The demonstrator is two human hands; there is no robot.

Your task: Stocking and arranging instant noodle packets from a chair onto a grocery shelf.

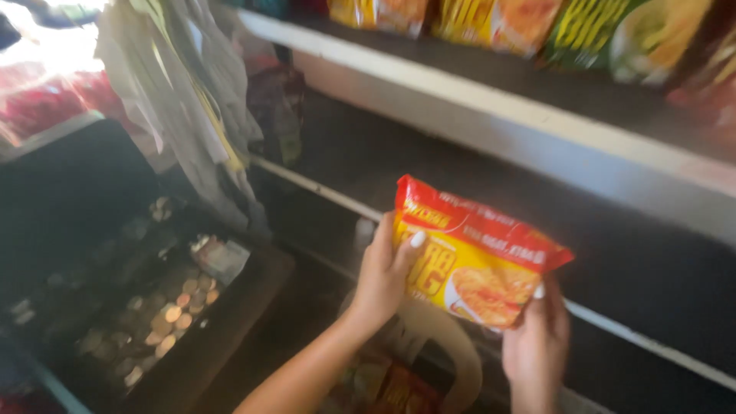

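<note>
- Both hands grip a red-and-yellow snack packet (474, 257): left hand (381, 277) clasps its left edge, right hand (539, 343) its lower corner.
- Packet held before the dark lower shelf (491, 130), seemingly mid-stocking; placing needs a forward reach.
- Coin tray (153, 307) left, blurred.

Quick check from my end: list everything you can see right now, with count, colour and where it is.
snack packet: one, red and yellow, held in front of the middle shelf
upper shelf: one, pale edge, top right
packets on upper shelf: several, yellow, orange and green
coin tray: one, dark, lower left
coins: many, copper and silver, in the tray
hanging plastic bags: a bunch, whitish, upper left
left hand: holds packet's left edge
right hand: holds packet's lower right corner
</note>
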